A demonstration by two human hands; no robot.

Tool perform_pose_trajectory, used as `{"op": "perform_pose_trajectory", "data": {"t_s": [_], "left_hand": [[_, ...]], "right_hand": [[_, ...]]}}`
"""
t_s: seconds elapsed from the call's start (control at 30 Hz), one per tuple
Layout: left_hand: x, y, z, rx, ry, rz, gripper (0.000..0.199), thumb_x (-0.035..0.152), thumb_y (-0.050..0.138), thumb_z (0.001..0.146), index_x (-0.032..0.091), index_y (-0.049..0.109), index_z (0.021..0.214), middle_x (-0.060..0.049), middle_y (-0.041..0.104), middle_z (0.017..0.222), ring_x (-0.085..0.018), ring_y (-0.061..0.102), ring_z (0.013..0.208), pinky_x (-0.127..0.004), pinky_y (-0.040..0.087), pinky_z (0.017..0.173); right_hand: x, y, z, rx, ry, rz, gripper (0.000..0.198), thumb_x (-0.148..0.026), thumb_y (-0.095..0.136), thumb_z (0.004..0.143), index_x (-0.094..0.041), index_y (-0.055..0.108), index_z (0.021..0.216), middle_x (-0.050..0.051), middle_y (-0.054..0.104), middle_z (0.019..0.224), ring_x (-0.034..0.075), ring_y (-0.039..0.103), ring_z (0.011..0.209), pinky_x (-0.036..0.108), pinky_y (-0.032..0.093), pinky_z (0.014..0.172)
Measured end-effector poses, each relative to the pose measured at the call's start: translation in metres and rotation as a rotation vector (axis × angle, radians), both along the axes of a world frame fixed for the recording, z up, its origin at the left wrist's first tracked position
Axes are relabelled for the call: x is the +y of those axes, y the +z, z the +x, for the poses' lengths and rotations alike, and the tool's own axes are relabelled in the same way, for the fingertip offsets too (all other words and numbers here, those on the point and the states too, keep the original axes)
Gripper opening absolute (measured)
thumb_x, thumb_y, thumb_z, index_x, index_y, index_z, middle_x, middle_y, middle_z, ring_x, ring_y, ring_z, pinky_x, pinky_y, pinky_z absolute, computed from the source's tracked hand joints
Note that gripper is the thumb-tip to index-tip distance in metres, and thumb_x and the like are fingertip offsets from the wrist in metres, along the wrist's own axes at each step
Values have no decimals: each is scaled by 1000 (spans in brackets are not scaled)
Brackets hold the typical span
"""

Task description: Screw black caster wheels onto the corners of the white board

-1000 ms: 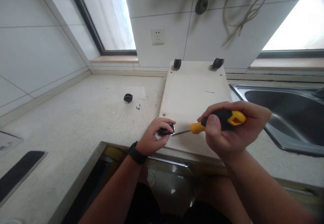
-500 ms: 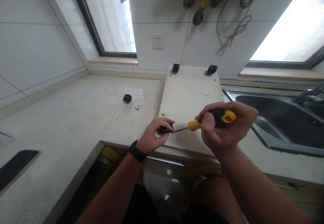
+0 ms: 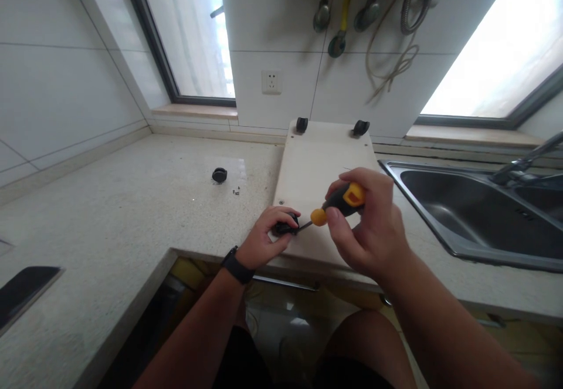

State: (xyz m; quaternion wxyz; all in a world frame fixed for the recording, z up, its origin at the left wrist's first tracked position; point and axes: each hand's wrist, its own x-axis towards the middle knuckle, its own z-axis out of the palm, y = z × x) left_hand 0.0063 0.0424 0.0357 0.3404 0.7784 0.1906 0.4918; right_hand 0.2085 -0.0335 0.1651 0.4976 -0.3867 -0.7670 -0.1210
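My left hand (image 3: 269, 229) is closed around a black caster wheel (image 3: 285, 225) at the near left corner of a white board (image 3: 323, 154). In my right hand (image 3: 369, 225) is a yellow and black screwdriver (image 3: 341, 199), tilted steeply. Its tip meets the near side of the held caster; the exact contact point is too small to make out. Two more black casters, a left one (image 3: 301, 125) and a right one (image 3: 361, 128), stand at the board's far corners. A loose caster (image 3: 219, 175) lies on the counter, with several small screws (image 3: 236, 190) beside it.
The stone counter (image 3: 132, 201) runs along the tiled wall. A steel sink (image 3: 457, 201) with a faucet (image 3: 523, 166) is at the right. A dark flat object (image 3: 29, 292) lies at the far left. Pipes and a wall socket (image 3: 271, 82) are behind the board.
My right hand has moved left and slightly up, and the screwdriver now stands steeper. My left hand stays on the caster. The whole view has shifted a little.
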Motion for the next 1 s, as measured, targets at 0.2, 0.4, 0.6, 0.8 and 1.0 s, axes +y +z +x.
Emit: {"op": "perform_pose_trajectory", "data": {"t_s": [0.2, 0.4, 0.6, 0.8, 1.0], "left_hand": [[0, -2, 1, -22, -17, -2, 30, 6, 64, 85, 25, 70, 108, -8, 72, 128, -26, 64, 123, -46, 49, 109], [4, -9, 1, -50, -50, 33, 35, 5, 66, 85, 27, 70, 112, -7, 71, 130, -26, 62, 124, -46, 46, 111], [2, -11, 1, -63, -39, -21, 35, 5, 66, 85, 26, 70, 113, -7, 69, 131, -25, 63, 122, -44, 48, 109], [1, -10, 1, -55, -39, 19, 34, 5, 68, 86, 26, 70, 114, -8, 69, 130, -25, 64, 123, -44, 49, 107], [4, -12, 1, -86, -57, 42, 27, 14, 70, 90, 26, 69, 114, -8, 71, 128, -27, 64, 122, -47, 49, 107]], "right_hand": [[-5, 27, 8, -209, 23, -126, 32, -25, 65, 95, -23, 53, 125, 4, 70, 93, 18, 67, 70, 31, 51, 63], [-13, 38, -3, -341, -225, -183, 27, -44, 66, 99, -24, 52, 87, 2, 60, 71, 20, 56, 62, 34, 40, 57], [-24, 62, 1, -460, -24, -373, 39, -32, 45, 106, -16, 57, 139, 17, 69, 137, 27, 71, 108, 41, 53, 87], [-18, 70, 15, -501, 41, -547, 39, -46, 46, 109, -22, 62, 137, 7, 80, 110, 22, 72, 91, 36, 50, 79], [-12, 76, -9, -636, -186, -489, 46, -61, 51, 103, -22, 71, 93, 3, 69, 72, 19, 57, 62, 34, 36, 61]]}}
